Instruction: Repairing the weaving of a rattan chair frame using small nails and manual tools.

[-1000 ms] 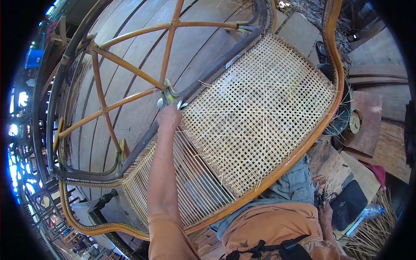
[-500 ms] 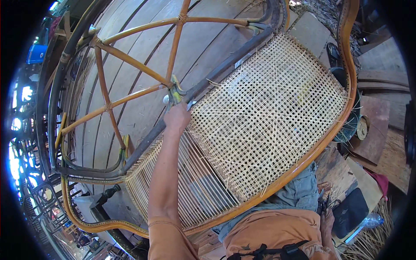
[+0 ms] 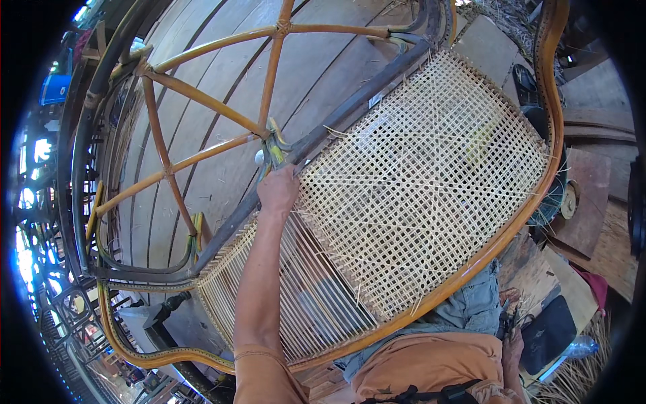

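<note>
A large rattan chair frame lies across my lap, with a varnished curved rim on my side and a dark rail on the far side. Woven cane mesh fills its right part. On the left, only parallel cane strands span the frame. My left hand is closed over the dark rail, at the border between mesh and strands. Low at the right, beside my hip, my right hand is partly hidden, its fingers closed by a dark, slim thing too unclear to name.
Crossed rattan poles rise beyond the dark rail, over wooden planks. A black flat pad, a clear plastic bottle and loose cane strips lie at the right. A blue container stands far left.
The whole view has shifted slightly, with the frame's right side now a little further right. My left hand stays on the dark rail.
</note>
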A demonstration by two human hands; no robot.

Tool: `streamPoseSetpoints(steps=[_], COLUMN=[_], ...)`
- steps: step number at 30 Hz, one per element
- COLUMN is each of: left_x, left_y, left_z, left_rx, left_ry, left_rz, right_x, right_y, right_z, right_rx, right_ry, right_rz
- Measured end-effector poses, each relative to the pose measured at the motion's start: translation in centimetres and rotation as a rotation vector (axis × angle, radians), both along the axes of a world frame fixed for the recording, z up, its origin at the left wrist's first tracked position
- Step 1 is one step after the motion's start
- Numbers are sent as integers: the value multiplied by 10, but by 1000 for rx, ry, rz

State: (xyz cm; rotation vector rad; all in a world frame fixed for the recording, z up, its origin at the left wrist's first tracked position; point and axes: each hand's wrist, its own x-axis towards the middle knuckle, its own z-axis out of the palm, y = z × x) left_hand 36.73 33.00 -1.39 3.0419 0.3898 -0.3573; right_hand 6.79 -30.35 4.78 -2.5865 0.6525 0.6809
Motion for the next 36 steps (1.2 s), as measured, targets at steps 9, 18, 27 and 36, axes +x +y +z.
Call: streamPoseSetpoints(steps=[9, 18, 27, 36], left_x=[-2, -20, -55, -57], left_y=[-5, 2, -2, 4], left_z=[-2, -5, -8, -4], left_rx=[80, -72, -433, -680], left_ry=[-13, -195, -388, -237], left_rz=[-33, 43, 303, 483], right_x=[-1, -34, -27, 245], right_y=[3, -30, -63, 163], right_z=[-1, -27, -47, 46], right_rx=[-84, -179, 77, 37], right_ry=[9, 43, -43, -303], right_rz=[3, 74, -151, 560])
